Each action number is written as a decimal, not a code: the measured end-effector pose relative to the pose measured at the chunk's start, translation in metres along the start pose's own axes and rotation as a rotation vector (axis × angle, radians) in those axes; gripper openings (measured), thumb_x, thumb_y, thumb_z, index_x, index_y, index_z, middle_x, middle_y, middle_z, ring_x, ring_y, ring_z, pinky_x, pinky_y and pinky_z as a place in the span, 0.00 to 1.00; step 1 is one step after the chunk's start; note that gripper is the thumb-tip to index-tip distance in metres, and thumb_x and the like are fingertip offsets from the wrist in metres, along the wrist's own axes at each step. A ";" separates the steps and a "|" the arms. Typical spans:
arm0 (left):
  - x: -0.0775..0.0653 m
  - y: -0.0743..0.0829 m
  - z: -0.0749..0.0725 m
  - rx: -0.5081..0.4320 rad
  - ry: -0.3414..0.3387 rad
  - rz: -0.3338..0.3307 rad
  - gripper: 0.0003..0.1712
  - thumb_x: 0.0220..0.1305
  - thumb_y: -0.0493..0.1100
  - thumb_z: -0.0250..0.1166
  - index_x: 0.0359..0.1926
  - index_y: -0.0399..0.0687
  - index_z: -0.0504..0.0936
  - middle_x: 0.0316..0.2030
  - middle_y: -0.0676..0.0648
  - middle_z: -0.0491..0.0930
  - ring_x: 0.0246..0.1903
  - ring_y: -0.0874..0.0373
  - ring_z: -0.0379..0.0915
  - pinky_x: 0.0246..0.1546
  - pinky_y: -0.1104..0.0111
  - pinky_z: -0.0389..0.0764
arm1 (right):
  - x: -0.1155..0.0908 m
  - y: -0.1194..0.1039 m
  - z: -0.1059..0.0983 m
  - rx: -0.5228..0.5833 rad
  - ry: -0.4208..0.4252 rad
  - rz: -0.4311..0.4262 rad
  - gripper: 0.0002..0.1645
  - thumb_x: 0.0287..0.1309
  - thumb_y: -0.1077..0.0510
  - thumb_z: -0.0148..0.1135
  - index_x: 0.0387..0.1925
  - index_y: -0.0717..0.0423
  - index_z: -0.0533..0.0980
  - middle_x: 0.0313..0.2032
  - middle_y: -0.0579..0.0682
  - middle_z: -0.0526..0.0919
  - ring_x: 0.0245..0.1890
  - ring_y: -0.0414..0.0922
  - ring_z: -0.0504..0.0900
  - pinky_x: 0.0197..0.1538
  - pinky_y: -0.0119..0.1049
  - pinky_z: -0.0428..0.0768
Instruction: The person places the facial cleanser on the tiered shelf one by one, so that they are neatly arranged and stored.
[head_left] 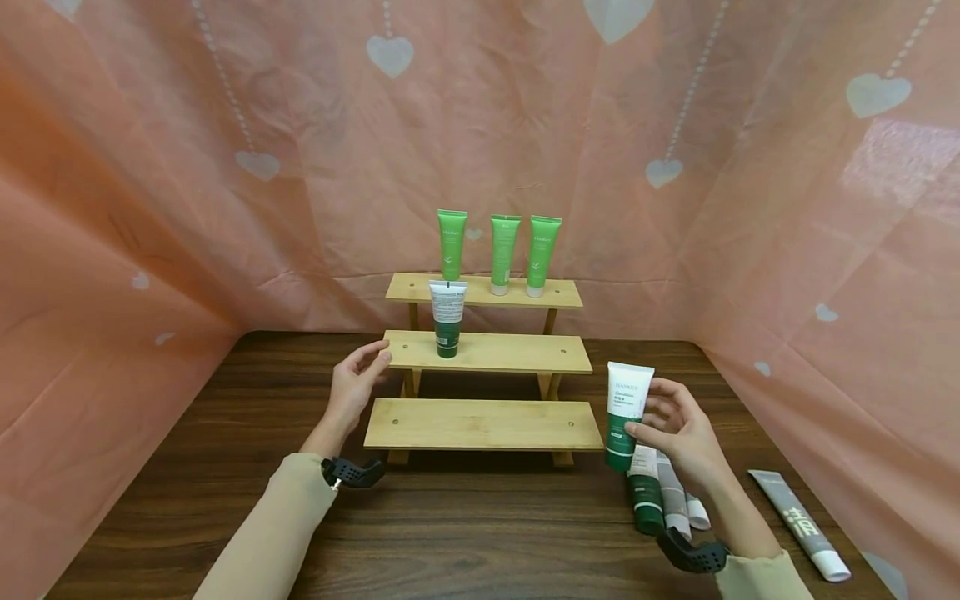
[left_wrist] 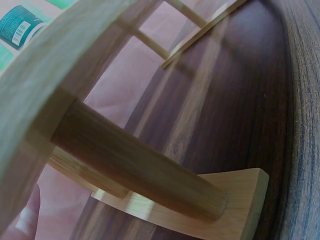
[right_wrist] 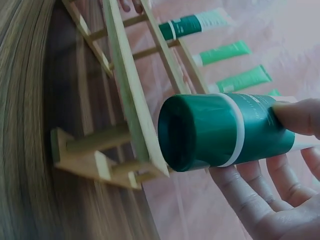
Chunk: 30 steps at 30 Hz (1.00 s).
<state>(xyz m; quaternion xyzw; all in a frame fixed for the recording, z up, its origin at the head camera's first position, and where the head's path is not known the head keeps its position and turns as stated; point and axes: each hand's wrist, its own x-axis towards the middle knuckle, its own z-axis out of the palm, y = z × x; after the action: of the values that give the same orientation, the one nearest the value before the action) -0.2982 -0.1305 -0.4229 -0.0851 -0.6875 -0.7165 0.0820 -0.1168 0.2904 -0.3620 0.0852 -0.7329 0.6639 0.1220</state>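
Observation:
My right hand (head_left: 678, 433) holds a white and dark green squeeze tube (head_left: 628, 400) upright, cap down, right of the lowest shelf. In the right wrist view, the thumb presses one side of this tube (right_wrist: 225, 132) and fingers support the other. My left hand (head_left: 356, 387) is at the left end of the middle shelf (head_left: 510, 352) of a wooden three-step rack, fingertips at its edge; whether they grip it is unclear. A similar white and green tube (head_left: 447, 321) stands on that shelf's left side. Three bright green tubes (head_left: 452, 243) stand on the top shelf (head_left: 412, 287).
Under and beside my right hand lie a white and green tube (head_left: 647, 500) and grey tubes (head_left: 675, 500), partly hidden. A grey tube with a white cap (head_left: 798, 525) lies farther right on the dark wooden table (head_left: 465, 533). Pink curtain (head_left: 315, 233) surrounds the table's back and sides.

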 end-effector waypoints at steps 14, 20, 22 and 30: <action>0.000 -0.004 -0.001 0.007 0.018 0.010 0.23 0.60 0.48 0.65 0.53 0.41 0.78 0.49 0.45 0.76 0.42 0.59 0.74 0.44 0.57 0.78 | 0.025 0.000 0.032 0.078 -0.004 -0.039 0.31 0.52 0.73 0.62 0.55 0.55 0.63 0.42 0.49 0.77 0.38 0.42 0.80 0.34 0.34 0.81; 0.001 -0.002 -0.001 0.002 0.008 0.020 0.24 0.60 0.49 0.65 0.54 0.41 0.77 0.50 0.43 0.75 0.42 0.59 0.73 0.47 0.49 0.74 | 0.041 -0.005 0.043 0.076 0.018 -0.072 0.29 0.53 0.71 0.63 0.55 0.56 0.63 0.43 0.49 0.77 0.39 0.43 0.80 0.35 0.34 0.82; 0.001 -0.002 0.000 -0.002 0.003 0.010 0.24 0.60 0.50 0.65 0.54 0.42 0.78 0.51 0.44 0.75 0.42 0.59 0.73 0.48 0.48 0.73 | 0.046 -0.006 0.047 0.085 0.024 -0.071 0.29 0.54 0.71 0.62 0.55 0.55 0.63 0.42 0.49 0.77 0.39 0.43 0.80 0.35 0.35 0.82; 0.001 0.000 0.000 0.007 0.007 -0.001 0.24 0.60 0.49 0.65 0.54 0.42 0.77 0.52 0.43 0.75 0.43 0.59 0.73 0.48 0.49 0.74 | 0.066 -0.007 0.064 0.126 0.023 -0.098 0.29 0.53 0.72 0.63 0.54 0.57 0.64 0.44 0.53 0.76 0.42 0.46 0.80 0.39 0.38 0.82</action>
<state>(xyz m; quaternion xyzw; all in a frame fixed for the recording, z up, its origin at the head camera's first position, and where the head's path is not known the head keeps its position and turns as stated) -0.2996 -0.1301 -0.4229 -0.0819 -0.6898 -0.7145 0.0841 -0.1822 0.2288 -0.3422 0.1206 -0.6830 0.7030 0.1571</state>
